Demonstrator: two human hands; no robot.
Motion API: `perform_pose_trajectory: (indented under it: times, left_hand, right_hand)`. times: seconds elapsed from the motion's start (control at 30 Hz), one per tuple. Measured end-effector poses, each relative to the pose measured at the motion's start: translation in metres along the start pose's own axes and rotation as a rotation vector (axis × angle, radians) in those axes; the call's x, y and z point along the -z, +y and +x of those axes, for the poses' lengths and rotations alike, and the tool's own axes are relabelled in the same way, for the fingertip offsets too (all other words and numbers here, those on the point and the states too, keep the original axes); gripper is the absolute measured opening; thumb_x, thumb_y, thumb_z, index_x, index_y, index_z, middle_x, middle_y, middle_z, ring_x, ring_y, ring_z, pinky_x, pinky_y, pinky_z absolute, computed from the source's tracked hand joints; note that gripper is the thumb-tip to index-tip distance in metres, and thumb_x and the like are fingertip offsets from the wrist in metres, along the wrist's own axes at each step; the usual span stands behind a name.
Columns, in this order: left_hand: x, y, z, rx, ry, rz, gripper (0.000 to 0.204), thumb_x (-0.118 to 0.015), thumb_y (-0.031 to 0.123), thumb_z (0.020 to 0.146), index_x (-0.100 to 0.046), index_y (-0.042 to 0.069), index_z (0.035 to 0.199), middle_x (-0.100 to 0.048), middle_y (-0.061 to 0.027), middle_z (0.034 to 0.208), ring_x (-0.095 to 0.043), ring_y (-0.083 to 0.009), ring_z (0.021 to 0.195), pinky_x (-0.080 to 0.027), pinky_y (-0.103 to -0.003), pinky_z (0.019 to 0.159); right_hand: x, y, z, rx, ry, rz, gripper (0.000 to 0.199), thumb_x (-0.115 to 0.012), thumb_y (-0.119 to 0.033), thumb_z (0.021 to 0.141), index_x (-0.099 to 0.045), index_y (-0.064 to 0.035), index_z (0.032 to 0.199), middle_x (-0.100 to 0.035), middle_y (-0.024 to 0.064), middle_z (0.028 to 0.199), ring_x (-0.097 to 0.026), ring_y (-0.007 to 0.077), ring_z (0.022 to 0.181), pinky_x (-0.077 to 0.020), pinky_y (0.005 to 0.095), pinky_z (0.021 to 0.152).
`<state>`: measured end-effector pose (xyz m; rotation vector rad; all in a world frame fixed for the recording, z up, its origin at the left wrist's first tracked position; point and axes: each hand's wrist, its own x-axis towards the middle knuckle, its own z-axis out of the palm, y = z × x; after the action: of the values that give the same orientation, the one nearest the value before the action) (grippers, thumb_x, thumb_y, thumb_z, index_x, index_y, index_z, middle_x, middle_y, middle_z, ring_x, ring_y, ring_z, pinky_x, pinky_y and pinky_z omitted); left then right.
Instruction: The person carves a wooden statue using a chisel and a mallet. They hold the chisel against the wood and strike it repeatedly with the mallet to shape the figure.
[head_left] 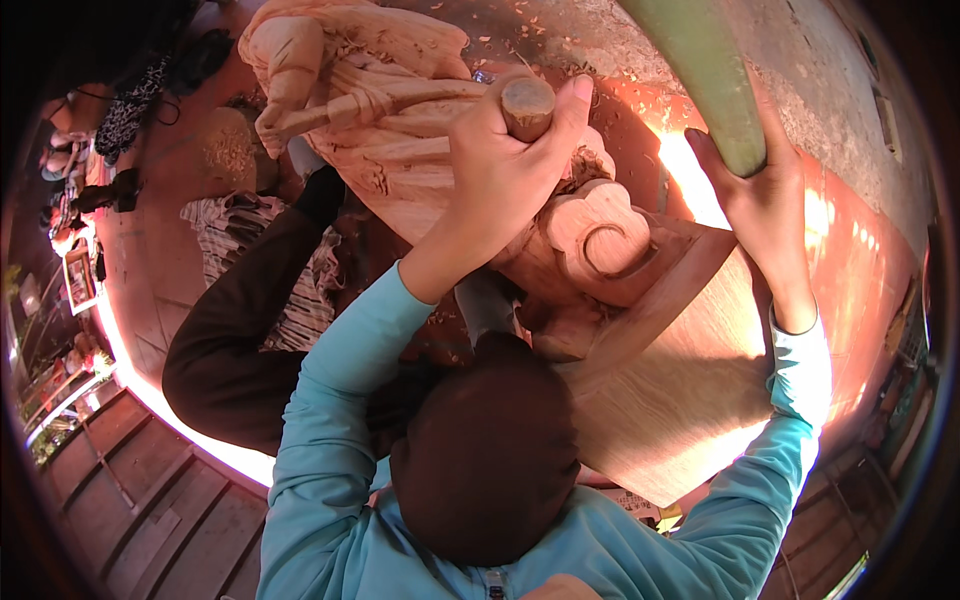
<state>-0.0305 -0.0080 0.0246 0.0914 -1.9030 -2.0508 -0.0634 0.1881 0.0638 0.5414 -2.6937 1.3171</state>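
A carved wooden sculpture (385, 125) with draped folds lies across in front of me. Its cloud-shaped scroll (600, 235) and flat pale base (680, 365) are on the right. My left hand (490, 175) is closed round the upright wooden handle of a chisel (528, 108), over the part beside the scroll. The handle's round end points up, and the hand hides the blade. On the right, above the base, my right hand (760, 200) grips the lower end of a long green club-like mallet (705, 75), which rises to the top edge, apart from the chisel.
A striped rag (285, 265) lies left of the sculpture, near a heap of wood shavings (228, 145). My dark-trousered knee (490, 450) is in the lower middle; my other leg (240, 320) bends to the left. Shavings litter the reddish floor (150, 260).
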Motion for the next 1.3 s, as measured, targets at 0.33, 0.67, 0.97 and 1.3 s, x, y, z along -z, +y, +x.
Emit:
perform_pose_trajectory:
  times: [0.33, 0.67, 0.97, 1.3]
  left_hand:
    - [-0.008, 0.003, 0.001, 0.039, -0.067, 0.096, 0.03, -0.061, 0.011, 0.087, -0.048, 0.006, 0.061, -0.049, 0.0024, 0.052, -0.043, -0.0025, 0.044, -0.031, -0.02, 0.039]
    - [-0.017, -0.011, -0.01, -0.273, -0.009, 0.273, 0.028, -0.065, 0.009, 0.082, -0.045, 0.004, 0.065, -0.046, -0.0029, 0.051, -0.037, -0.0082, 0.046, -0.037, -0.027, 0.043]
    - [0.004, -0.027, -0.026, -0.616, -0.186, 0.846, 0.015, -0.062, 0.003, 0.075, -0.057, 0.007, 0.089, -0.059, -0.0069, 0.082, -0.056, -0.0184, 0.063, -0.045, -0.03, 0.059]
    - [-0.012, -0.021, -0.032, -0.496, -0.048, 0.293, 0.025, -0.069, 0.004, 0.067, -0.045, 0.005, 0.073, -0.044, -0.006, 0.065, -0.042, -0.0235, 0.061, -0.038, -0.037, 0.062]
  right_hand:
    - [0.007, -0.014, -0.004, -0.085, 0.068, -0.045, 0.037, -0.069, -0.004, 0.079, -0.056, -0.0035, 0.114, -0.06, -0.0004, 0.08, -0.054, 0.0063, 0.073, -0.0456, 0.0222, 0.067]
    - [0.011, -0.018, -0.01, -0.162, 0.127, 0.094, 0.024, -0.07, -0.005, 0.078, -0.057, -0.0038, 0.099, -0.058, -0.0012, 0.081, -0.051, 0.0054, 0.074, -0.0438, 0.0203, 0.068]
    - [0.018, -0.026, -0.003, 0.459, -0.084, -0.524, 0.08, -0.059, 0.011, 0.055, -0.054, -0.0283, 0.125, -0.056, 0.009, 0.079, -0.056, 0.0274, 0.074, -0.0477, 0.037, 0.072]
    - [0.045, -0.025, -0.018, 0.18, -0.322, -0.657, 0.074, -0.054, 0.015, 0.059, -0.047, -0.0058, 0.129, -0.058, 0.0182, 0.11, -0.056, 0.034, 0.106, -0.0459, 0.042, 0.087]
